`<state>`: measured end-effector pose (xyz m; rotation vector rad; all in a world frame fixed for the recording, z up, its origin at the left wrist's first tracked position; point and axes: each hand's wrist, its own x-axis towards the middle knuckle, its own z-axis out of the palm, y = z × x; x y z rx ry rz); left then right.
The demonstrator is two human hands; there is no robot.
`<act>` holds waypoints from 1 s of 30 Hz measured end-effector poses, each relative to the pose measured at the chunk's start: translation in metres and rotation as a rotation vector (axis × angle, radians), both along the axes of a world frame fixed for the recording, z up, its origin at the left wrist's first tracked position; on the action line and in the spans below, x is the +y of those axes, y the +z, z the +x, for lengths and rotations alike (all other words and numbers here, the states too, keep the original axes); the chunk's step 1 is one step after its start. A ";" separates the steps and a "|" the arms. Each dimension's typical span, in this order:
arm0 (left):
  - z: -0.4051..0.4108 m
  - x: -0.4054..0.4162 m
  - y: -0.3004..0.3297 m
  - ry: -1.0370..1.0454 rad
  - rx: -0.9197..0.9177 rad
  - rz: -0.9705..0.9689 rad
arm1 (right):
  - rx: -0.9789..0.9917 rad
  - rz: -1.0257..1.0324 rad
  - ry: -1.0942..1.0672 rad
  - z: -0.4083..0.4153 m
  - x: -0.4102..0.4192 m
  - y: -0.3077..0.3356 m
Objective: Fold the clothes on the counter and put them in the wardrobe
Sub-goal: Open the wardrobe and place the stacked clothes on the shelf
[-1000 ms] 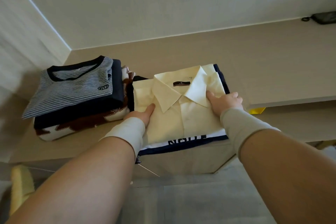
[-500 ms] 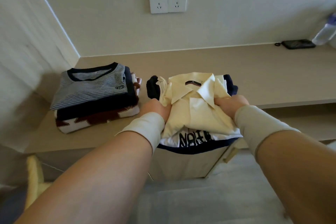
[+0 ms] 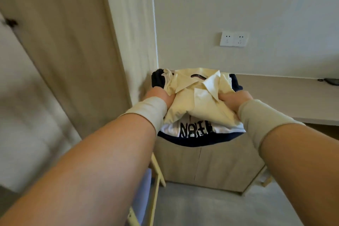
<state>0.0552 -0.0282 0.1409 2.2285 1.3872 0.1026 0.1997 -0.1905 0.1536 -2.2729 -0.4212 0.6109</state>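
Nearest the camera, both bare forearms reach forward, each wrist wrapped in a beige cuff. The left hand [image 3: 159, 95] and right hand [image 3: 233, 98] clamp opposite sides of a small stack of folded clothes [image 3: 198, 108], thumbs pressed on top, the remaining fingers hidden beneath it. Uppermost lies a pale yellow collared cotton shirt [image 3: 196, 97]; under that a white tee with black lettering [image 3: 196, 128], then a dark navy garment [image 3: 200, 140] sagging at the front edge.

The bundle looks light and soft (floppy rather than stiff), so it probably needs support from below at both sides, or the bottom layers could slide out and unfold.

The stack is held in the air, clear of the beige table [image 3: 286, 97] behind it and above the wooden cabinet front [image 3: 207, 167]. Left of the stack stands a tall wood-grain panel [image 3: 69, 42], possibly the wardrobe. Beyond, a white double wall socket [image 3: 233, 39].
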 end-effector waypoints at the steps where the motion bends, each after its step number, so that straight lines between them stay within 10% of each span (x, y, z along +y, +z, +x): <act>1: -0.039 0.009 0.003 0.012 0.036 -0.011 | 0.003 -0.024 0.056 -0.036 0.013 0.001; 18: -0.423 0.058 -0.037 0.343 0.666 -0.238 | -0.094 -0.481 0.969 -0.382 0.162 -0.069; 30: -0.640 0.092 -0.016 0.585 0.796 -0.263 | -0.131 -0.494 1.450 -0.615 0.237 -0.087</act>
